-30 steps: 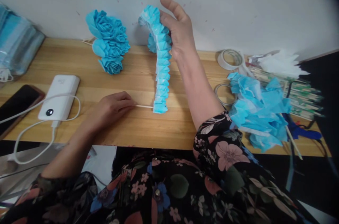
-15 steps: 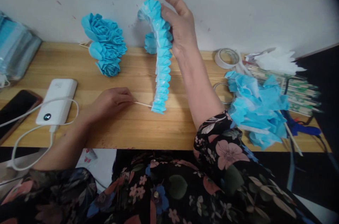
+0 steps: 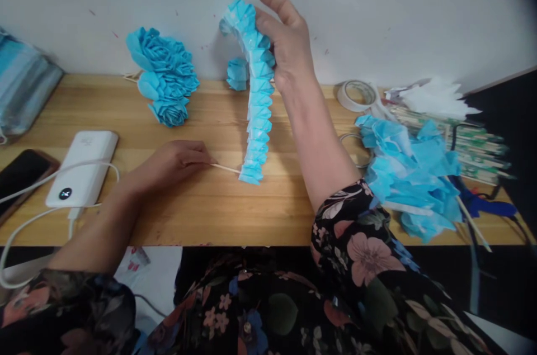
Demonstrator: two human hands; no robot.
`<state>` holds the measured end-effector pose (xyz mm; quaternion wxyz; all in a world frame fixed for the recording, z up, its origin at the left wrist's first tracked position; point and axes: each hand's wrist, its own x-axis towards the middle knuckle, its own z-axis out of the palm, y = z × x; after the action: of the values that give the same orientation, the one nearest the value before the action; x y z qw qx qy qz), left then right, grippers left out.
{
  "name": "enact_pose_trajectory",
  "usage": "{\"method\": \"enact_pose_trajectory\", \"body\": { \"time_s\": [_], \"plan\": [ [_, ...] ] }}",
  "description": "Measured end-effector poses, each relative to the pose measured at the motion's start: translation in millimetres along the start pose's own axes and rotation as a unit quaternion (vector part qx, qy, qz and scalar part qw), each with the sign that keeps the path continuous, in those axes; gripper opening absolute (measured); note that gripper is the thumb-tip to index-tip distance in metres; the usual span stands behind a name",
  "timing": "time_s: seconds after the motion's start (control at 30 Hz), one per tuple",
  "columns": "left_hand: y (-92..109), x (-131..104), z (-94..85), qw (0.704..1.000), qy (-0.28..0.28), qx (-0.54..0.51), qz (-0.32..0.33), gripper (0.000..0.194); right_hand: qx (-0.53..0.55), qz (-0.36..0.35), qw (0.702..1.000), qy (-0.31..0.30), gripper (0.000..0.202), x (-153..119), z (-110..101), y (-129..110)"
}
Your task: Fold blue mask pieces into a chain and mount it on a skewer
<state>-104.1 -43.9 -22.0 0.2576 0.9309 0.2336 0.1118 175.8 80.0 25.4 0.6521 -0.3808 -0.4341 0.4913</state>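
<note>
A long pleated blue paper strip (image 3: 260, 98) hangs down over the wooden table (image 3: 197, 221), its upper end curling to the left. My right hand (image 3: 289, 42) holds it near the top, fingers partly hidden behind the strip and one finger stretched upward. Low on the left, my left hand (image 3: 184, 156) pinches a thin wooden stick (image 3: 226, 168). The stick's far tip meets the bottom end of the strip. Behind the strip sits a small blue paper piece (image 3: 237, 74).
Blue paper roses (image 3: 165, 72) stand at the back left. A white power bank (image 3: 81, 167) with its cable and a dark phone (image 3: 25, 179) lie left. On the right are a tape roll (image 3: 356, 95), crumpled blue paper (image 3: 411, 170) and a blue-handled tool (image 3: 489, 206).
The view has shifted slightly, so the table items sit a little lower. Both hands keep their holds on the strip and the stick.
</note>
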Motion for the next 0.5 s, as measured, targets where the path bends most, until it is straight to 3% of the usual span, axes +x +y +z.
{"method": "enact_pose_trajectory", "body": {
  "time_s": [0.1,0.3,0.5],
  "plan": [
    [0.8,-2.4,1.8,1.0,0.003,0.001,-0.001,0.029,-0.019,-0.011,1.0,-0.004,0.061,-3.9,0.2,-2.2],
    [-0.2,-4.2,3.0,1.0,0.009,0.005,0.001,0.029,-0.017,-0.037,0.999,0.0,0.038,-9.0,-2.8,-4.9],
    [-2.1,-4.9,4.9,1.0,0.012,0.013,-0.01,0.032,-0.022,-0.016,1.0,0.008,0.055,-2.7,-4.7,-2.7]
  ]
}}
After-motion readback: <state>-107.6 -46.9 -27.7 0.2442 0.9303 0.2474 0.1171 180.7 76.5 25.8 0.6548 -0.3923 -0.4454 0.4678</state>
